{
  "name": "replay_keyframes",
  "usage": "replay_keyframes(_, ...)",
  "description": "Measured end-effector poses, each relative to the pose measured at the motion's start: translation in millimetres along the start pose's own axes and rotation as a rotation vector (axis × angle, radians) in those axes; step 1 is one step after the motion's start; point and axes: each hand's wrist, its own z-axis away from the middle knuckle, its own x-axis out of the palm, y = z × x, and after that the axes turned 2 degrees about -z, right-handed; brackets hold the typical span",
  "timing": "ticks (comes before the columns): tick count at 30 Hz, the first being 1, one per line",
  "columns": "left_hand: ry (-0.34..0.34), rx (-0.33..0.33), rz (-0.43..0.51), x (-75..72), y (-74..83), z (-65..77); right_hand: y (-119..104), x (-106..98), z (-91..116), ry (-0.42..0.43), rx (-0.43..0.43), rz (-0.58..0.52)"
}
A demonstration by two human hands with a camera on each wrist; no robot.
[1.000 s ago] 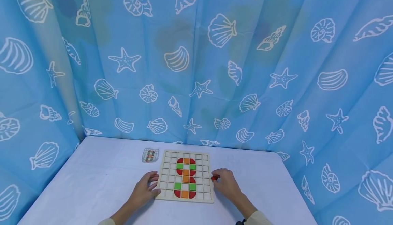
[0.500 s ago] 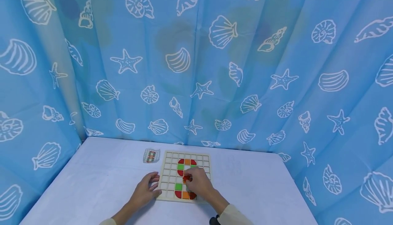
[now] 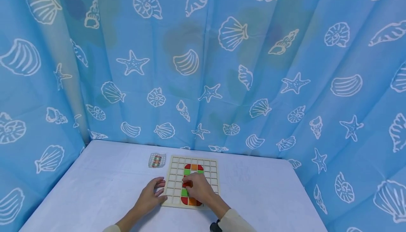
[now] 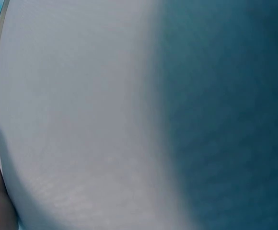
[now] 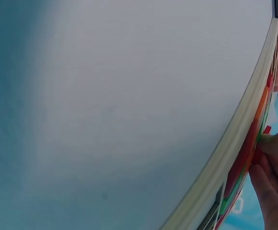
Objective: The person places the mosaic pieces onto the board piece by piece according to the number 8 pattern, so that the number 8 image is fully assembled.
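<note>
A pale wooden board [image 3: 175,182] with a square grid lies on the white table. Red, orange and green tiles on it form an outline with rounded corners, such as the orange tile [image 3: 194,167] at the top. My right hand [image 3: 201,188] is over the lower middle of the board, pinching a small red tile [image 3: 187,184] between thumb and fingers. This hand covers part of the pattern. At the board's left edge, my left hand [image 3: 150,195] touches the rim with loosely bent fingers and its thumb near the front corner.
A small clear sheet [image 3: 157,160] with a printed grid and coloured pattern lies behind and left of the board. White cloth covers the table [image 3: 104,182]. Blue curtains [image 3: 203,66] with white shells enclose the back and sides.
My right hand has moved left from beside the board's right edge to over its middle, carrying the red tile. The left hand stays at the left edge.
</note>
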Motion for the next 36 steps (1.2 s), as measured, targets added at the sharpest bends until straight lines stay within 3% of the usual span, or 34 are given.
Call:
replay_keyframes(7, -0.003, -0.016, -0.028, -0.6, 0.0, 0.3, 2.8, -2.4, -1.7, -0.051, -0.031, -0.022)
replay_keyframes(16, -0.001, -0.039, -0.053, 1.2, 0.4, -0.3, 1.1, 1.0, -3.6, -0.058, -0.007, -0.015)
replay_keyframes(27, -0.009, -0.016, -0.042, 1.9, 2.2, -1.1, 4.9, -1.2, -3.2, -0.077, 0.031, -0.025)
replay_keyframes(36, -0.005, -0.034, -0.06, -0.3, 0.6, -2.4, 1.0, -5.6, 2.9, -0.073, -0.054, 0.006)
